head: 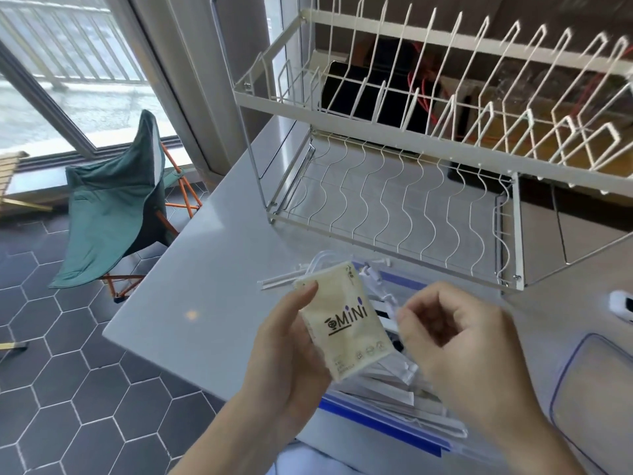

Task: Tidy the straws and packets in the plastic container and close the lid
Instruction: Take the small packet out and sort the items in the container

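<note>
Both hands hovered over the open plastic container (pixel 387 428) at 6 o'clock: the left hand (pixel 287 354) gripped a cream packet (pixel 342 323), and the right hand (pixel 462 341) curled near wrapped straws (pixel 380 378), its grasp unclear. Tidying looked unfinished; the lid (pixel 596 399) lay off at 4 o'clock.

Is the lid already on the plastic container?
No, the lid lies flat on the counter to the right of the open plastic container, which still shows wrapped straws inside.
</note>
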